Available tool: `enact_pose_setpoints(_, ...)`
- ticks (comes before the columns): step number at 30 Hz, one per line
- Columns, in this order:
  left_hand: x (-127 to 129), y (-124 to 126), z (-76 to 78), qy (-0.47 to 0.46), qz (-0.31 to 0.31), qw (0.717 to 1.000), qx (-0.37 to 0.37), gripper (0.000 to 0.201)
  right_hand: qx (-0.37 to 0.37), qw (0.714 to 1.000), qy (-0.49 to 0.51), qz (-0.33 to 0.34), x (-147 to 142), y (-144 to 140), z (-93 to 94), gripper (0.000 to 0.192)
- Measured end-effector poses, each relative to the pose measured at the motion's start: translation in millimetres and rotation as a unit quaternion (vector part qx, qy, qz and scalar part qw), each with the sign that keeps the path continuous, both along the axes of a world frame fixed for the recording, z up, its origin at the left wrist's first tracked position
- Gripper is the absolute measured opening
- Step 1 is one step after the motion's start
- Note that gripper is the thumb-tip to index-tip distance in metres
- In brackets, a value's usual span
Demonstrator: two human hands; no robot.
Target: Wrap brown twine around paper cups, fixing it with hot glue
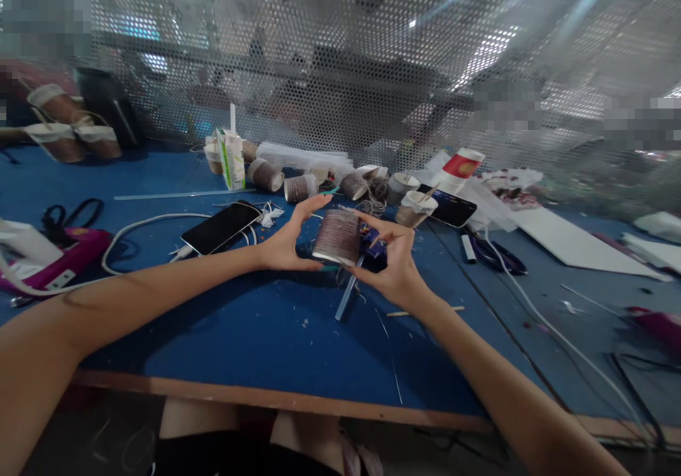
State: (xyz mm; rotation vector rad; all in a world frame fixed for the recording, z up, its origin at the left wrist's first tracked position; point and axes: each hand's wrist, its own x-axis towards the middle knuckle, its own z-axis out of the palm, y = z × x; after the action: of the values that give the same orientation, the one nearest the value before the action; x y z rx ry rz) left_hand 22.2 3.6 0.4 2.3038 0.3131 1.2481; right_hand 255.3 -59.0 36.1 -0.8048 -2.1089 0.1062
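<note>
A paper cup (337, 237) wrapped in rows of brown cord is held up above the blue table, between both hands. On its left side, my left hand (284, 243) curves around it, fingers over the top and thumb underneath; its long nails look teal. My right hand (396, 259) grips the other side, fingertips at the cup's right edge. Just behind the right fingers lies a dark blue object (377, 247), partly hidden, of a kind I cannot make out. A clear glue stick (348, 299) shows below the cup.
Several cord-wrapped cups (301, 189) and a tangle of cord (377, 196) line the back. A phone (222, 228) with a white cable lies left, another phone (450, 206) right. Magenta glue guns (79, 252) rest at the sides. Perforated metal mesh (330, 72) stands behind.
</note>
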Motion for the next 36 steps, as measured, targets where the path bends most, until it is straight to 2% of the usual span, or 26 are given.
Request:
enact_pose_setpoints(3, 1, 0, -2.3, 0.005, -0.005, 1.0, -0.007, 0.101, 0.038, 0.997, -0.053, -0.035, 2, -1, 1.0, 0.042)
enact_pose_setpoints(5, 2, 2, -4.3, 0.004, -0.011, 1.0, -0.018, 0.099, 0.026, 0.997, -0.058, -0.033, 2, -3, 2.5, 0.039)
enact_pose_setpoints(9, 2, 4, -5.4, -0.012, 0.043, 0.998, -0.034, 0.094, -0.015, 1.0, -0.025, -0.002, 1, -7, 5.6, 0.038)
enact_pose_setpoints(13, 1, 3, -3.2, -0.022, 0.082, 0.996, -0.021, 0.086, -0.022, 1.0, 0.011, 0.018, 2, -7, 6.0, 0.032)
enact_pose_setpoints(16, 0, 4, -2.7, -0.026, 0.12, 0.992, 0.005, 0.084, 0.017, 1.0, 0.022, 0.006, 6, -9, 7.7, 0.03)
enact_pose_setpoints(20, 0, 3, -3.0, -0.035, 0.18, 0.983, 0.029, 0.079, 0.109, 0.991, -0.068, 0.03, 7, -15, 12.4, 0.019)
enact_pose_setpoints(25, 1, 3, -3.4, -0.036, 0.222, 0.974, 0.01, 0.077, 0.09, 0.991, -0.078, 0.052, 7, -17, 11.3, 0.022)
enact_pose_setpoints(30, 1, 5, -5.5, -0.037, 0.216, 0.976, 0.001, 0.078, 0.062, 0.995, -0.075, 0.034, 10, -15, 9.8, 0.033)
enact_pose_setpoints(32, 1, 6, -6.3, -0.044, 0.216, 0.975, 0.012, 0.077, 0.075, 0.994, -0.074, 0.025, 10, -16, 10.0, 0.032)
enact_pose_setpoints(34, 1, 6, -6.6, -0.047, 0.216, 0.975, 0.022, 0.077, 0.1, 0.993, -0.063, -0.01, 9, -16, 9.8, 0.025)
enact_pose_setpoints(36, 2, 6, -6.4, -0.043, 0.215, 0.975, 0.026, 0.077, 0.114, 0.992, -0.008, -0.057, 7, -17, 9.8, 0.012)
